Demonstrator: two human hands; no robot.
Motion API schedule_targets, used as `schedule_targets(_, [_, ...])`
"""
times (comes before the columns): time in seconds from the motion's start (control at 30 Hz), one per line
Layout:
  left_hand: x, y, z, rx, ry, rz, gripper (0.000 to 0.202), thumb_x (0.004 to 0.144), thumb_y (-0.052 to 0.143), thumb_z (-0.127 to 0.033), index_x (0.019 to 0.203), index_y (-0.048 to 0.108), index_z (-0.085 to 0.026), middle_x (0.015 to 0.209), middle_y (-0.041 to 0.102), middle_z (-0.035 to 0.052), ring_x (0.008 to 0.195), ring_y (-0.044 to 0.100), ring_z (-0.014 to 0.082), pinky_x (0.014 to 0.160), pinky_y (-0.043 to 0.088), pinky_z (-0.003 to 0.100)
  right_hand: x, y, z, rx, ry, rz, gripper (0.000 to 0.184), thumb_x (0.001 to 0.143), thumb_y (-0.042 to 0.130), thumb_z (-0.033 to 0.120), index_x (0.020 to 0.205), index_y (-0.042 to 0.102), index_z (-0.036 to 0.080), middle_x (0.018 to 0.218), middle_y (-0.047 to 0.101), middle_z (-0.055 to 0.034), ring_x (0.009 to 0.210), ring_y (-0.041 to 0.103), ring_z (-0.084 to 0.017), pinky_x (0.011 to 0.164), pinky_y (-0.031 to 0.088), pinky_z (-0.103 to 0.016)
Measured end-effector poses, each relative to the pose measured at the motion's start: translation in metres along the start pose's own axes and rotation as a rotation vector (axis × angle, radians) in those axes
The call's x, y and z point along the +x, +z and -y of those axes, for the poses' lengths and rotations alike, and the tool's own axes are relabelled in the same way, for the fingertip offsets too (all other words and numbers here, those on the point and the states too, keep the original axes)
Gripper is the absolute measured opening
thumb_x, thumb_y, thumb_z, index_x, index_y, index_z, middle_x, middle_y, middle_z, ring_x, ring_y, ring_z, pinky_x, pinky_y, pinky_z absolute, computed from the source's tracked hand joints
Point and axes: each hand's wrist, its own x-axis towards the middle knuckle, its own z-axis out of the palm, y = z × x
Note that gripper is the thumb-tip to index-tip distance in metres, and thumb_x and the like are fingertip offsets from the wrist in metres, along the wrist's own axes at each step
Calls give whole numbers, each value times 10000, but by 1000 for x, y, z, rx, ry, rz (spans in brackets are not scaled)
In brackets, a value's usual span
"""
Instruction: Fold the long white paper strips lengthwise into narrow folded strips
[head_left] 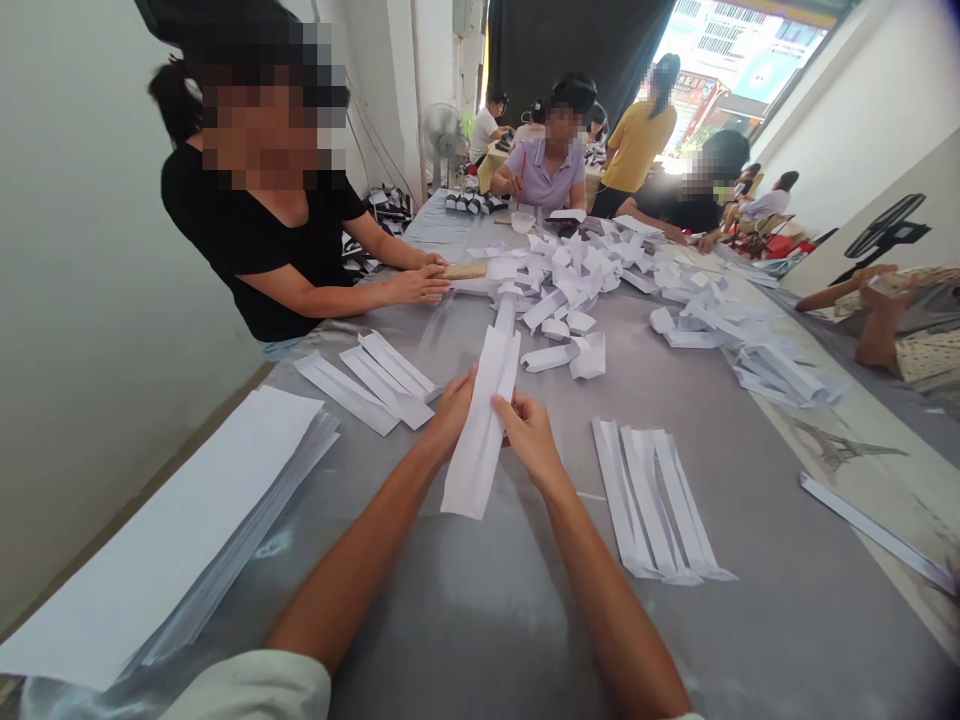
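folded paper strip [474,465] | held between left hand [452,412] and right hand [529,440]

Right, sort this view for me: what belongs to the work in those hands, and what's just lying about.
Work in hand: left hand, right hand, folded white paper strip, fanned paper strips, white paper stack.

Lying about: pedestal fan, small white bowl, loose paper offcuts.
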Motion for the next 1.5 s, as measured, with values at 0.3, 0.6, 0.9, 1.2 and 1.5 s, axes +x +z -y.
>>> schedule_targets(0.3, [-9, 12, 3, 58, -60, -62, 678, 787, 724, -814, 939, 729, -153, 644, 647, 37, 533, 617, 190, 493, 492, 306, 2, -7, -3, -207, -106, -73, 540, 859, 700, 683, 755, 700, 152, 669, 662, -48, 608, 560, -163, 507, 406, -259])
schedule_targets(0.6, [-12, 15, 0, -50, 9, 127, 533, 752, 869, -609, 1026, 759, -165, 747, 720, 26, 542, 632, 159, 510, 511, 283, 4, -11, -7, -186, -76, 38, 443, 868, 709, 596, 798, 733, 159, 686, 677, -48, 570, 567, -160, 499, 421, -263])
schedule_targets(0.9, [-8, 10, 5, -95, 73, 74, 526, 693, 935, -530, 996, 782, -127, 834, 786, 74, 590, 652, 149, 552, 503, 268, 5, -14, -7, -184, -85, 77, 427, 845, 740, 586, 775, 733, 165, 633, 628, -17, 557, 513, -145, 503, 364, -263])
schedule_targets(1.2, [-8, 11, 4, -121, 72, 37, 502, 661, 965, -496, 946, 763, -135, 811, 787, 70, 591, 657, 152, 570, 522, 275, 1, -15, 0, -149, -71, 104, 476, 824, 751, 638, 780, 730, 165, 630, 638, -21, 586, 551, -162, 512, 389, -264])
schedule_targets(1.5, [-6, 10, 4, -101, 92, 15, 549, 644, 959, -556, 938, 740, -148, 768, 759, 42, 578, 641, 149, 556, 513, 278, -1, -13, 5, -68, -60, 153, 565, 861, 677, 743, 810, 693, 180, 647, 612, -3, 549, 530, -140, 516, 445, -260])
